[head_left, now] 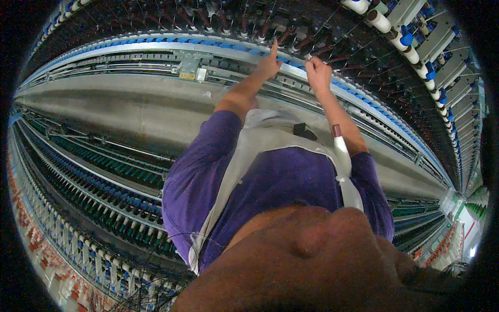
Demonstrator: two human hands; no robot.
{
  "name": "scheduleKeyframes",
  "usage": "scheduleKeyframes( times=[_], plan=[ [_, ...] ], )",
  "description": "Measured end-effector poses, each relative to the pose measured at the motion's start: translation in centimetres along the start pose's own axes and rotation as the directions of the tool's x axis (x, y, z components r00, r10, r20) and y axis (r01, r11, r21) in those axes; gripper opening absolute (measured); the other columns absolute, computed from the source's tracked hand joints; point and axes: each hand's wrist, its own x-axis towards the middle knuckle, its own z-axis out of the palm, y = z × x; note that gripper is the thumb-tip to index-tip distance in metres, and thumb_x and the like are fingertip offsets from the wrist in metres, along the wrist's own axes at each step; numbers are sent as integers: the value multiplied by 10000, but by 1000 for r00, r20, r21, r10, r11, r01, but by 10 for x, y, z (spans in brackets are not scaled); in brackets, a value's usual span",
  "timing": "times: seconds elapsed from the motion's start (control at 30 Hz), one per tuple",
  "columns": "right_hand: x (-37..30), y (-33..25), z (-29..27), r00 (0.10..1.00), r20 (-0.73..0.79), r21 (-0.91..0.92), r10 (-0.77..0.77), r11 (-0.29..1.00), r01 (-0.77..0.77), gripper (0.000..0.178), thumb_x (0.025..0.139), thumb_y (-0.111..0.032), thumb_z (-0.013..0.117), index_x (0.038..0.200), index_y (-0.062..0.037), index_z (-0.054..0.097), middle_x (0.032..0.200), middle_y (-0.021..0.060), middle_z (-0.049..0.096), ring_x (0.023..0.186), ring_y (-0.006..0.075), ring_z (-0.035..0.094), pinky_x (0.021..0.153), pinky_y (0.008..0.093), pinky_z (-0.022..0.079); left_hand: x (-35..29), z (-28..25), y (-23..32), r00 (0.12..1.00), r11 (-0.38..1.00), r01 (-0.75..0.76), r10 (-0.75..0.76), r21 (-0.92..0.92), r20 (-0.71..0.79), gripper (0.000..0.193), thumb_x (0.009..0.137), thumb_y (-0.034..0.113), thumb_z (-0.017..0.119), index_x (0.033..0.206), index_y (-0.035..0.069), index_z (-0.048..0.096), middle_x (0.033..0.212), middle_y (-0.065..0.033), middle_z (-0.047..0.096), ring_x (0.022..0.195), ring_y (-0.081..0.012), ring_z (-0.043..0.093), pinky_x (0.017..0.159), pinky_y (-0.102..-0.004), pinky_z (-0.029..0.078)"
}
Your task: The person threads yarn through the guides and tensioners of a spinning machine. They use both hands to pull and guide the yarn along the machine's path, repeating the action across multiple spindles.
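Note:
My left hand (270,65) reaches over the machine's blue-and-silver front rail (228,46). Its index finger is stretched out toward a dark reddish-brown bobbin (285,35) in the row of spindles; whether it touches cannot be made out. Just to the right, my right hand (318,74) is closed, thumb and fingers pressed together at the rail's far edge, close to other brown bobbins (305,42). Anything inside that pinch is too small to see.
A pale apron (249,143) covers my front, with a white tube with a brown tip (339,136) at its strap. White rolls with blue caps (407,39) line the upper right. Behind me stands another long spinning machine (104,208). A grey floor (130,112) lies between.

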Motion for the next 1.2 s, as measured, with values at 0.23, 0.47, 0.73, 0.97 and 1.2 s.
scheduleKeyframes(
  times=[0.23, 0.47, 0.73, 0.97, 1.2],
  plan=[
    [-13, 11, 2, 1000, -17, 53, 6, 999, -6, 254, 848, -280, 570, 776, -51, 655, 695, 210, 631, 617, 384, 621, 586, 436, 488, -1, -8, 15, 998, 989, 63, -63, 137, -1, 994, 886, 247, 626, 1547, 106, -103, 731, -190, 680, 633, -398, 647, 595, -499, 509],
    [-8, -9, 0, 996, -47, -45, -80, 996, 78, 232, 870, -256, 572, 751, -59, 601, 649, 177, 617, 616, 363, 629, 567, 456, 485, 6, -2, 11, 985, 966, 125, -148, 228, 86, 1054, 894, 290, 625, 1521, 91, -198, 780, -204, 692, 688, -395, 660, 637, -504, 521],
    [111, -118, -62, 943, -71, 259, -326, 907, 333, 274, 977, -342, 489, 934, -109, 626, 888, 116, 680, 790, 358, 664, 747, 468, 515, -48, -34, 55, 993, 966, 63, -85, -249, -79, 889, 845, 347, 730, 1464, -22, 209, 1283, -219, 478, 1017, -376, 607, 878, -434, 494],
    [38, -75, 39, 859, 510, -399, -55, 869, 293, 282, 984, -351, 432, 1028, -124, 594, 972, 176, 670, 833, 385, 670, 743, 517, 530, -108, -126, 157, 705, 705, -709, 709, -17, -9, 507, 848, 271, 733, 1244, 12, 552, 1126, -157, 607, 960, -252, 615, 835, -374, 507],
    [11, -127, -13, 752, -41, 171, -658, 737, 654, 133, 842, -164, 696, 871, -37, 671, 869, 126, 685, 799, 312, 661, 698, 401, 531, -48, -255, 111, 760, -93, 117, 649, -989, 29, 106, 916, 159, 644, 884, 61, 619, 699, -15, 558, 656, -132, 545, 706, -326, 474]
  ],
)
